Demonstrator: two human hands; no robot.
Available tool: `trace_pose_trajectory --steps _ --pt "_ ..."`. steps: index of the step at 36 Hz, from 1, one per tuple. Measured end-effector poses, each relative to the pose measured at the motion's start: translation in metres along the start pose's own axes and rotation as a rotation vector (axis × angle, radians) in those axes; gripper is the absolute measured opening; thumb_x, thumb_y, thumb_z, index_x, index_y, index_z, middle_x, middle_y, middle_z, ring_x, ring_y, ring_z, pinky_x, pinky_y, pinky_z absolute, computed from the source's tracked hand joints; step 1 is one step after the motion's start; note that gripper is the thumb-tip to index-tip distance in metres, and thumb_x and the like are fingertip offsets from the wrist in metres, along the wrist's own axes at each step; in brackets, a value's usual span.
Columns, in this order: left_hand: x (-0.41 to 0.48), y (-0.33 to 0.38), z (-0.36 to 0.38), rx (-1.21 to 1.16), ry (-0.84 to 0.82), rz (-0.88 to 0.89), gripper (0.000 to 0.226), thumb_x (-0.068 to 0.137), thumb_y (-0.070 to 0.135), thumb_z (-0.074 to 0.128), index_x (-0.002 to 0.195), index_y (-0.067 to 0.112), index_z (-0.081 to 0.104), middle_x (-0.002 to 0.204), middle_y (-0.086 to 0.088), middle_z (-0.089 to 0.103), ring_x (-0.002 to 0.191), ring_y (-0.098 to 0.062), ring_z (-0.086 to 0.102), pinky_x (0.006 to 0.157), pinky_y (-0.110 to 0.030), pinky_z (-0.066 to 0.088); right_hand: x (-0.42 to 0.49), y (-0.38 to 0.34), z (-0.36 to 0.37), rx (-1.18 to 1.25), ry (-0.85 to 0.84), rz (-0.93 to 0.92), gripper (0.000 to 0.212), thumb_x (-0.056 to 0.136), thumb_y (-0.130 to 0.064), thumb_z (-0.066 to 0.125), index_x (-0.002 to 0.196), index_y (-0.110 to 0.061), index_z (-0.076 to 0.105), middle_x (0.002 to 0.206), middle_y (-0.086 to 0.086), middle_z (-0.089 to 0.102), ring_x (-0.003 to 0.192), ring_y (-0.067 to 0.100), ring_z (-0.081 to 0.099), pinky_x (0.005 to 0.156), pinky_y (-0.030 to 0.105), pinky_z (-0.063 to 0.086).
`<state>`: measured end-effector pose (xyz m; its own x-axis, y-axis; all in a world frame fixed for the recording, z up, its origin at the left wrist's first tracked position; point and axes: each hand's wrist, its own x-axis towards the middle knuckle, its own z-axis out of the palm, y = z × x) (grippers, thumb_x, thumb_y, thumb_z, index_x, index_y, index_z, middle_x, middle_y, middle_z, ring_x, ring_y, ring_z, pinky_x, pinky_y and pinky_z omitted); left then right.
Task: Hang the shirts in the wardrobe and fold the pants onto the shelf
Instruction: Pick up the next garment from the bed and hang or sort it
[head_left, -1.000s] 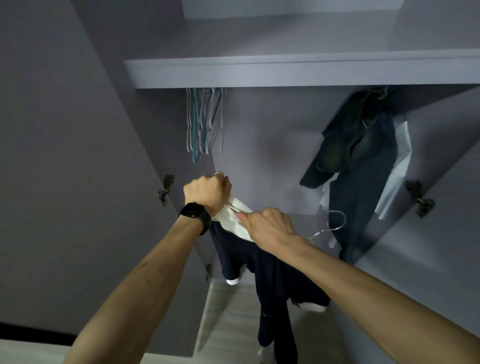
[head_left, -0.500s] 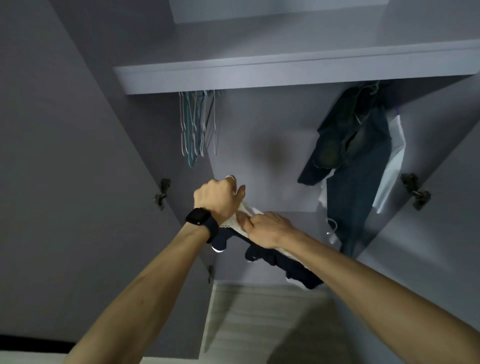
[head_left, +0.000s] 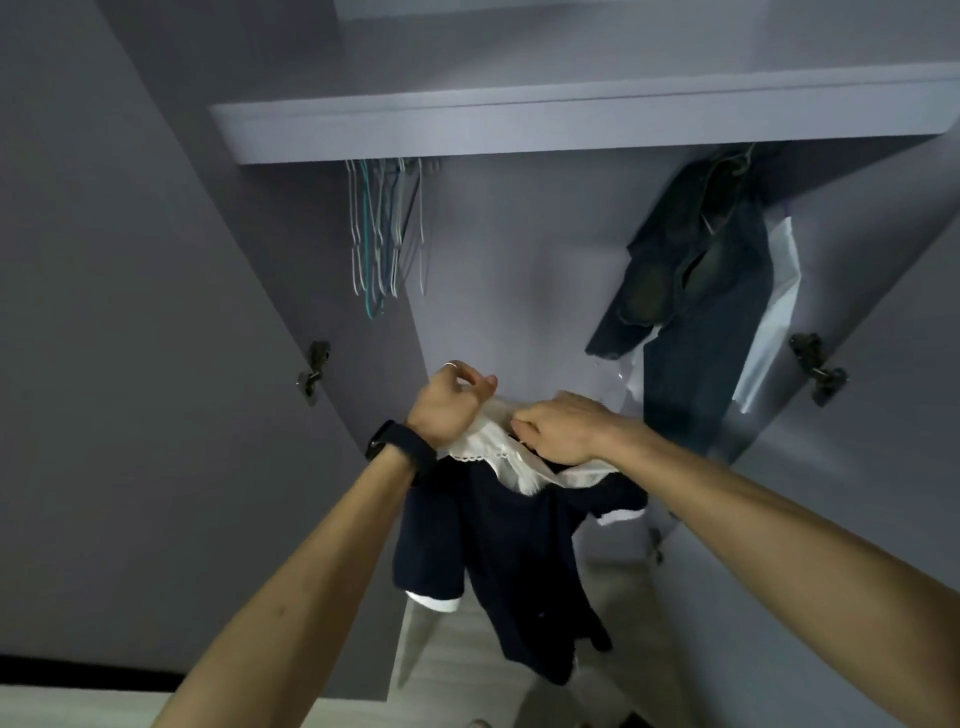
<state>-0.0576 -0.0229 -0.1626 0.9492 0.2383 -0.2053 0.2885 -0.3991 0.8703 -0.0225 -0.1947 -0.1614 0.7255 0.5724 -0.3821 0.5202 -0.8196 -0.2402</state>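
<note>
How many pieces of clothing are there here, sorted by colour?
Navy shirt, white collar: 1
Dark denim garment, hanging: 1
White garment behind it: 1
Total: 3

- One view: a wide-angle camera worn on the person's head, set just in front of the open wardrobe (head_left: 519, 270).
- It faces forward into the interior. The shelf (head_left: 519, 130) edge runs across the top of the frame and the floor (head_left: 457, 670) shows at the bottom.
- Range is near: both forearms enter from the bottom edge, and the left hand (head_left: 447, 410) and right hand (head_left: 566, 431) meet at the shirt (head_left: 509, 545) near frame centre.
- The left door (head_left: 130, 364) fills the left side, and the right door (head_left: 883, 441) fills the right.
</note>
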Motion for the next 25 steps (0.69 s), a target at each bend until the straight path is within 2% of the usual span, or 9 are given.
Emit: trace_pose_trajectory --steps 3,6,8,10,13,16,20,23,25 --pt "-0.002 0.009 0.013 -0.040 -0.138 -0.021 0.011 0.095 0.026 0.065 0.089 0.020 0.059 0.085 -0.001 0.066 0.089 -0.022 0.065 0.081 -0.033 0.054 0.004 -0.013 0.008 -0.019 0.172 -0.012 0.031 0.103 -0.023 0.034 0.104 -0.021 0.065 0.097 0.004 0.068 0.103 0.028 0.054 0.083 0.036 0.041" --pt "-0.006 0.003 0.008 0.417 -0.045 0.075 0.016 0.096 0.045 0.057 0.102 0.030 0.059 0.098 0.002 0.064 0.091 -0.021 0.061 0.073 -0.029 0.046 0.005 -0.012 0.017 -0.030 0.368 -0.040 0.031 0.105 -0.019 0.037 0.108 -0.012 0.068 0.108 0.005 0.071 0.103 0.029 0.058 0.085 0.031 0.034" --pt "-0.009 -0.009 -0.001 0.650 -0.011 0.130 0.035 0.095 0.060 0.050 0.118 0.035 0.058 0.119 -0.003 0.059 0.108 -0.029 0.059 0.088 -0.035 0.048 0.002 -0.004 0.018 -0.047 0.463 -0.083 0.036 0.109 -0.024 0.036 0.110 -0.010 0.068 0.108 0.009 0.072 0.098 0.029 0.064 0.094 0.035 0.035" --pt "-0.011 -0.017 -0.004 0.682 -0.126 0.178 0.053 0.092 0.071 0.045 0.129 0.035 0.056 0.131 -0.003 0.057 0.121 -0.028 0.055 0.099 -0.041 0.047 0.001 0.003 0.016 -0.023 0.532 -0.125 0.033 0.109 -0.021 0.038 0.105 -0.008 0.069 0.103 0.012 0.072 0.096 0.032 0.066 0.094 0.039 0.036" --pt "-0.012 -0.020 0.007 0.648 -0.267 0.186 0.055 0.092 0.070 0.047 0.133 0.034 0.054 0.115 0.002 0.066 0.107 -0.024 0.063 0.078 -0.033 0.046 -0.001 0.004 0.014 0.027 0.615 -0.140 0.030 0.107 -0.017 0.041 0.094 -0.008 0.067 0.092 0.011 0.071 0.086 0.032 0.064 0.085 0.039 0.036" --pt "-0.011 -0.021 0.010 0.773 -0.120 0.354 0.038 0.099 0.061 0.042 0.116 0.032 0.058 0.088 0.002 0.064 0.089 -0.028 0.065 0.063 -0.033 0.040 -0.004 0.006 0.014 0.186 0.654 -0.147 0.023 0.106 -0.018 0.044 0.096 -0.011 0.062 0.095 0.006 0.069 0.085 0.026 0.062 0.084 0.033 0.038" --pt "-0.008 -0.026 -0.007 0.689 -0.002 0.407 0.036 0.099 0.063 0.037 0.108 0.036 0.058 0.079 0.006 0.063 0.081 -0.029 0.065 0.062 -0.035 0.044 -0.023 0.022 0.026 0.520 0.881 -0.153 0.005 0.097 -0.028 0.058 0.098 -0.024 0.061 0.100 -0.014 0.063 0.082 0.001 0.060 0.073 0.017 0.047" --pt "-0.006 -0.038 -0.027 0.650 0.086 0.424 0.031 0.099 0.061 0.043 0.118 0.043 0.059 0.089 0.005 0.071 0.087 -0.027 0.066 0.065 -0.034 0.044 -0.035 0.053 0.035 0.626 1.081 0.010 0.013 0.089 -0.037 0.061 0.096 -0.026 0.060 0.095 -0.015 0.061 0.082 0.005 0.060 0.073 0.024 0.048" --pt "-0.005 -0.042 -0.041 0.638 0.119 0.432 0.030 0.097 0.064 0.042 0.118 0.047 0.056 0.086 0.010 0.070 0.084 -0.023 0.066 0.063 -0.032 0.040 -0.032 0.076 0.031 0.615 1.023 0.164 0.035 0.089 -0.042 0.066 0.117 -0.024 0.057 0.118 -0.006 0.057 0.107 0.017 0.055 0.090 0.029 0.043"
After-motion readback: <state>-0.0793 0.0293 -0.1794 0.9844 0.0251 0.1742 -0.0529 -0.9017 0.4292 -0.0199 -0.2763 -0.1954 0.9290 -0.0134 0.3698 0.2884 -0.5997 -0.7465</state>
